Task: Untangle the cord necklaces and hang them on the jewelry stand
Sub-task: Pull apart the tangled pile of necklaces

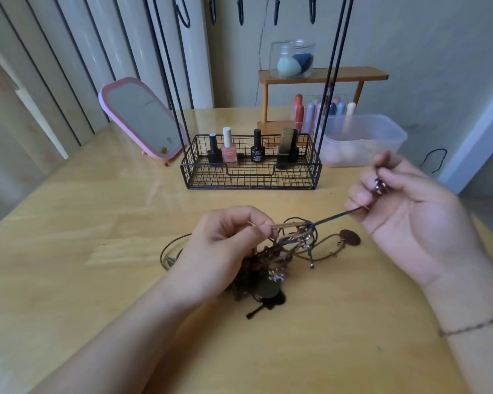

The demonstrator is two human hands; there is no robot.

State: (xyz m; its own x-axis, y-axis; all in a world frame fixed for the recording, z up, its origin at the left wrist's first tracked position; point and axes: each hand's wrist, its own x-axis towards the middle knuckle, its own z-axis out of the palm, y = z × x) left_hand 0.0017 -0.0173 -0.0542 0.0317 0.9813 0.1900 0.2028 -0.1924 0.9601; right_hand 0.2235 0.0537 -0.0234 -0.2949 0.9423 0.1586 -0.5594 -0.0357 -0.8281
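Note:
A tangle of brown and dark cord necklaces (271, 260) lies on the wooden table (97, 251), with a round brown pendant (350, 237) at its right side. My left hand (225, 245) pinches brown cords at the top of the tangle. My right hand (404, 200) is raised to the right, pinching a small metal clasp and a dark cord (336, 216) stretched taut from the tangle. The black wire jewelry stand (251, 163) stands behind, its basket base holding bottles, its uprights rising to hooks (241, 9) at the top edge.
Nail polish bottles (228, 147) stand in the stand's basket. A pink-framed mirror (143, 120) leans at the back left. A clear plastic tub (362, 137) sits at the back right, next to a small wooden shelf (322, 73) with a sponge jar.

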